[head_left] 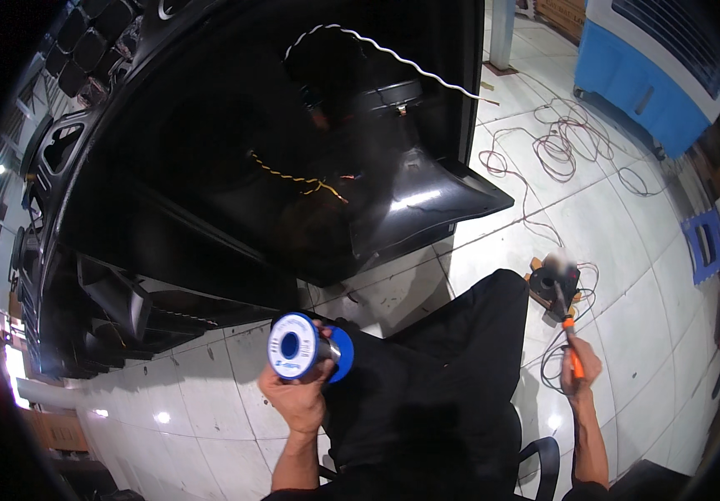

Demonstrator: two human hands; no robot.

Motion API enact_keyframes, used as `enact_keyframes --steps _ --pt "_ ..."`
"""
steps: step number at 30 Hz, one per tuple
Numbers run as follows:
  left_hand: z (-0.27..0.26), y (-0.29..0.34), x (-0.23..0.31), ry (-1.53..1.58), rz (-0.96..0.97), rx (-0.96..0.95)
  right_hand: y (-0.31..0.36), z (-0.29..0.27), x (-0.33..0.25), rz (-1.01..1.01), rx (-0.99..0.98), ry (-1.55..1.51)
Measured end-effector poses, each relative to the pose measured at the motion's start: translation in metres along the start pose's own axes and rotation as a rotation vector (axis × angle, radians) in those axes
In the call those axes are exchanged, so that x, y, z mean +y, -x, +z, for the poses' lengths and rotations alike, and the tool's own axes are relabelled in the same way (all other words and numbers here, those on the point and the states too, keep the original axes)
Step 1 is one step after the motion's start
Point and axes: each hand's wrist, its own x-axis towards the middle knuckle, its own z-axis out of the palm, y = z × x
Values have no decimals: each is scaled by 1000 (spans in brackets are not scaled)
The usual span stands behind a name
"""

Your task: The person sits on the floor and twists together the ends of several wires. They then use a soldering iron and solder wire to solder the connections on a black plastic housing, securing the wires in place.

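My left hand (295, 402) is closed around a spool of solder wire (306, 336) with blue flanges and a white label, held above my black-trousered leg. In my right hand (580, 369) is a soldering iron (570, 326) with an orange handle. Its far end reaches over a dark round object (546, 285) on the floor, where a pale puff of smoke hides part of it. In the large black cabinet (185, 159), a twisted yellow-and-black wire (289, 175) hangs loose with bare ends. A white twisted wire (393, 57) arches out past the cabinet's right edge.
A black horn-shaped piece (427, 200) juts from the cabinet toward the right. Thin cable (556, 150) lies tangled across the tiled floor. At the back right stands a blue-and-white air cooler (640, 75), with a blue plastic stool (705, 244) nearer. A chair's black armrest (544, 455) is beside my right arm.
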Motion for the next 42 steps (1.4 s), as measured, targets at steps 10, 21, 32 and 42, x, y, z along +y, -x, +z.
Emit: enact_keyframes --steps 10,21,32,42 --pt "29 -69 21 -243 210 0 -155 5 -47 353 415 -1219" --pt "35 -66 18 -198 152 34 -191 63 -77 497 285 -1575" --pt "56 -81 19 -95 117 -17 -228 74 -80 373 199 -1383" --pt "66 -93 17 -50 122 -73 -254 96 -71 165 107 -1440"
